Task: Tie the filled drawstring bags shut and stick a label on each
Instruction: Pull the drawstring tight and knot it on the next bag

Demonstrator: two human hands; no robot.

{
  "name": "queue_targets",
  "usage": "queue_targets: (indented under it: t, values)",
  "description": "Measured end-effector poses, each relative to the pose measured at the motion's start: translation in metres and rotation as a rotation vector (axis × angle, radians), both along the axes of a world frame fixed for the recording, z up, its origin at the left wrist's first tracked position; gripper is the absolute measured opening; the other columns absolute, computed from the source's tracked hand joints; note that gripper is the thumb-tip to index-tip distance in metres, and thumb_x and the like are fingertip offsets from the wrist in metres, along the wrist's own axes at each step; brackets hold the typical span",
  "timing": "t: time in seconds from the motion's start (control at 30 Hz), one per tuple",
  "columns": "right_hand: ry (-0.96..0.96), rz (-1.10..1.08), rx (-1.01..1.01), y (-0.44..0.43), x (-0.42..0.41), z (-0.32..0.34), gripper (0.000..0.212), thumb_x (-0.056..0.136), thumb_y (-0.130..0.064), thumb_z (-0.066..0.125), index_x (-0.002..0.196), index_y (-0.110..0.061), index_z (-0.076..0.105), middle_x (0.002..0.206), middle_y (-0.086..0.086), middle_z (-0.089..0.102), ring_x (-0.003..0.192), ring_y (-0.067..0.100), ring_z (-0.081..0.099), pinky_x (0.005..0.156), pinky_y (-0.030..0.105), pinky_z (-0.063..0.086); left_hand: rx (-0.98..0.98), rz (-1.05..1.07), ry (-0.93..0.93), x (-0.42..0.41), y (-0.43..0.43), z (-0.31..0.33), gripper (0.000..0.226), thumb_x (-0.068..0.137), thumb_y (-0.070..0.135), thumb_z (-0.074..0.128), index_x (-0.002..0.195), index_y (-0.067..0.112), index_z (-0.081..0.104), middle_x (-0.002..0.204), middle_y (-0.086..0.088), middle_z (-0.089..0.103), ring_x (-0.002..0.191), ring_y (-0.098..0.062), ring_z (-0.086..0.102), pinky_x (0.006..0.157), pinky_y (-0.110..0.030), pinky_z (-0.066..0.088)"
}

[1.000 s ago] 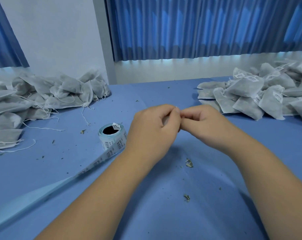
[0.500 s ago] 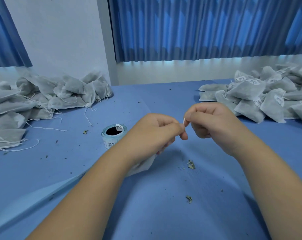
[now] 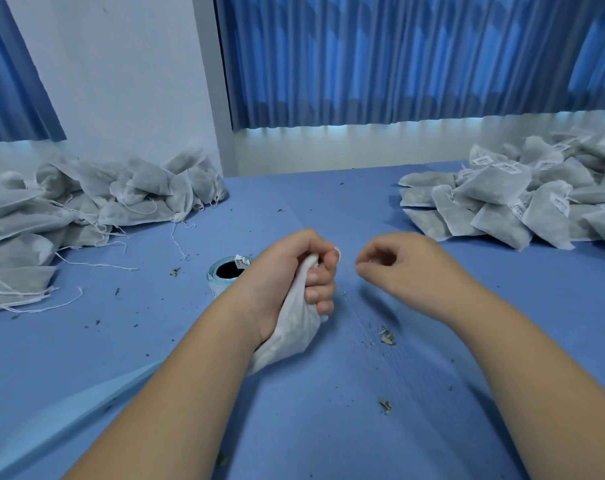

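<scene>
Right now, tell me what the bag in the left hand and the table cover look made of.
Bag: thin white non-woven fabric, probably; matte, slightly see-through, crumpled in the left hand. Table cover: matte blue sheet, perhaps foam; faint linear grain.

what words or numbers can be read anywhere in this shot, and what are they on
No text here is legible.
Labels on the right bag pile: barcode-like marks, too small to read.
Top label on the label roll: dark print, too blurred to read.
Bag in the left hand: no label or print shows.
</scene>
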State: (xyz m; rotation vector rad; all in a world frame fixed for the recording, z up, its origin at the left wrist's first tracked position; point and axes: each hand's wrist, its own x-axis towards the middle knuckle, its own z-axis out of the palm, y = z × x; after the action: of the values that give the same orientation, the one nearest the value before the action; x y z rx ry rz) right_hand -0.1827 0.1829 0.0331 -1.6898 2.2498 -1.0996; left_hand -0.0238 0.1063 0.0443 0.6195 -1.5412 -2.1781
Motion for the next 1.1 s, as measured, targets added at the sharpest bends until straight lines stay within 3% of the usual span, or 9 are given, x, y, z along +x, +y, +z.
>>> queue_targets:
  t: [0.1, 0.23, 0.3, 0.4, 0.63, 0.9, 1.0, 1.1]
  values:
    - [0.004, -0.080, -0.214, 0.001, -0.001, 0.006, 0.014, 0.082, -0.016, 0.068, 0.084, -0.029, 0.064, 0.091, -0.006, 0.059, 0.086, 0.008, 0.054, 0.070, 0.013, 0.035, 0.033, 0.004, 0.025, 0.001, -0.004, -0.001, 0.018, 0.068, 0.022, 0.053, 0.051, 0.014, 0.052, 0.045, 0.004, 0.028, 0.036, -0.012, 0.028, 0.042, -0.023, 0.033]
    - [-0.301, 0.027, -0.453, 0.007, 0.007, 0.016, 0.020, 0.083, -0.011, 0.069, 0.069, -0.025, 0.066, 0.065, -0.014, 0.058, 0.060, 0.001, 0.049, 0.057, 0.007, 0.037, 0.051, 0.009, 0.010, 0.000, -0.005, -0.002, 0.018, 0.068, 0.022, 0.053, 0.052, 0.014, 0.052, 0.045, 0.004, 0.029, 0.037, -0.012, 0.028, 0.043, -0.023, 0.033]
    - [-0.401, 0.163, -0.409, 0.012, 0.015, 0.018, 0.017, 0.081, -0.016, 0.069, 0.065, -0.019, 0.068, 0.055, -0.007, 0.055, 0.055, 0.005, 0.048, 0.053, 0.012, 0.038, 0.048, 0.003, 0.001, -0.001, -0.004, -0.003, 0.018, 0.068, 0.022, 0.053, 0.052, 0.014, 0.052, 0.045, 0.003, 0.029, 0.037, -0.012, 0.027, 0.044, -0.024, 0.032]
    - [-0.332, 0.253, -0.260, 0.011, 0.025, 0.013, 0.016, 0.082, -0.023, 0.069, 0.069, -0.016, 0.070, 0.064, 0.016, 0.055, 0.059, 0.014, 0.045, 0.057, 0.027, 0.039, 0.044, -0.010, -0.002, -0.001, -0.002, -0.004, 0.018, 0.069, 0.022, 0.053, 0.053, 0.014, 0.051, 0.046, 0.003, 0.029, 0.037, -0.012, 0.028, 0.044, -0.024, 0.034]
    - [-0.357, 0.256, -0.201, 0.009, 0.023, 0.013, 0.015, 0.084, -0.010, 0.066, 0.069, -0.015, 0.067, 0.056, -0.012, 0.052, 0.055, 0.006, 0.044, 0.051, 0.014, 0.036, -0.007, -0.006, -0.029, -0.002, 0.000, -0.005, 0.025, 0.078, 0.021, 0.050, 0.054, 0.014, 0.052, 0.047, 0.003, 0.030, 0.038, -0.012, 0.029, 0.045, -0.025, 0.034]
    - [-0.394, 0.308, -0.105, 0.013, 0.023, 0.017, 0.018, 0.080, 0.003, 0.059, 0.069, -0.012, 0.063, 0.054, -0.009, 0.053, 0.051, 0.003, 0.047, 0.050, 0.011, 0.038, -0.279, 0.092, -0.090, -0.001, 0.013, -0.002, 0.026, 0.079, 0.020, 0.052, 0.054, 0.014, 0.050, 0.051, -0.001, 0.032, 0.043, -0.016, 0.028, 0.049, -0.028, 0.032]
    - [-0.379, 0.309, -0.096, 0.014, 0.021, 0.017, 0.016, 0.076, -0.002, 0.061, 0.066, -0.014, 0.062, 0.053, -0.010, 0.053, 0.049, 0.001, 0.046, 0.049, 0.011, 0.038, -0.335, 0.103, -0.104, -0.001, 0.017, 0.001, 0.034, 0.088, 0.014, 0.047, 0.054, 0.014, 0.051, 0.051, -0.002, 0.034, 0.044, -0.016, 0.029, 0.050, -0.029, 0.029]
    - [-0.397, 0.317, -0.090, 0.015, 0.019, 0.018, 0.004, 0.062, -0.022, 0.062, 0.063, -0.019, 0.061, 0.054, -0.009, 0.054, 0.049, 0.001, 0.048, 0.051, 0.012, 0.039, -0.366, 0.110, -0.109, 0.001, 0.021, 0.003, 0.032, 0.090, 0.012, 0.047, 0.059, 0.012, 0.054, 0.052, -0.002, 0.037, 0.046, -0.015, 0.028, 0.050, -0.029, 0.027]
